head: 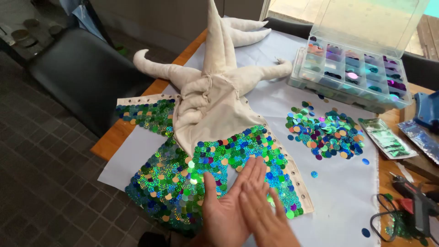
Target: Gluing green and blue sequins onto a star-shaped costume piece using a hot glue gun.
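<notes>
Fingers point(256, 171) press shimmering sequined fabric point(183, 178) (green, blue).

Wooden table point(120, 132), orange-brown top, in front of me. On it: a white sheet point(347, 192) covering most of the surface. On the sheet: the cream fabric piece point(215, 105) with stuffed limbs and a sequinned lower part (green, blue, gold); a loose heap of sequins point(325, 130); a clear compartment box point(352, 73), lid open, at the far right. On bare wood, right side: two foil packets point(386, 137), a glue gun point(418, 201) with black cord, a wooden board point(423, 167).
</notes>
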